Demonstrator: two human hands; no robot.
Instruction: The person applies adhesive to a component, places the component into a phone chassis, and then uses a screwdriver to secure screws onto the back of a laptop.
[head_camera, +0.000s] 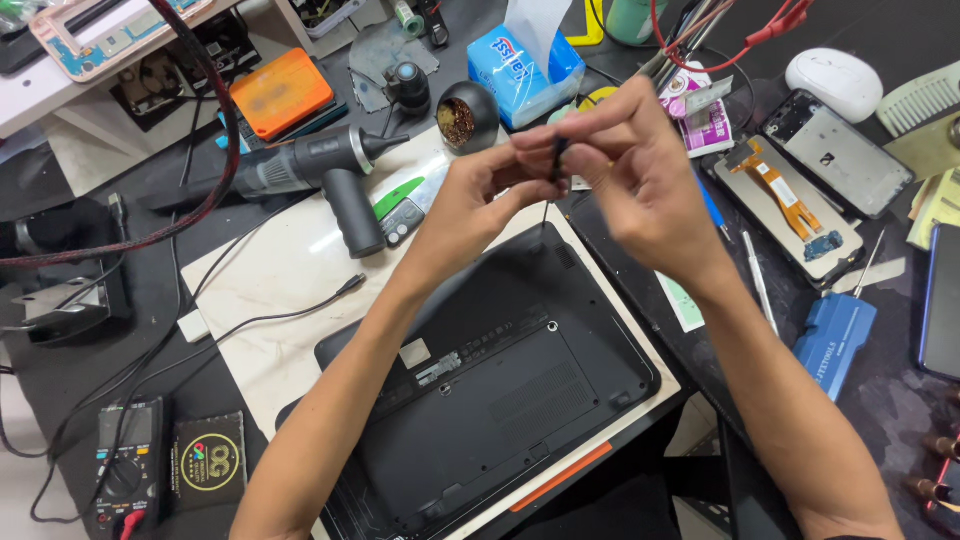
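Two hands work above one black laptop (500, 390), which lies bottom side up on a pale mat (290, 270) on the desk (80, 340). One slim screwdriver (553, 175) stands nearly upright between the hands, its thin shaft running down to the laptop's far corner, where the tip seems to meet the case. The left hand (480, 195) pinches the dark handle with thumb and fingertips from the near left. The right hand (625, 165) closes on the same handle from the right, fingers curled together around its top, so both hands touch the tool and each other.

Around them, counted: one grey pistol-shaped power tool (320, 175) lies on the mat to the left of the hands; one round black holder of brass wool (465, 115) sits just beyond the left hand; one blue tissue pack (520, 70) stands behind it. To the right lie two opened phone bodies (835, 155), side by side, one blue tool case (835, 340) near the right forearm, and one white oval case (835, 80) further back. At the near left corner rests one multimeter (125, 470), with one black card (208, 462) just beside it. One orange flat box (280, 92) lies at the far left.
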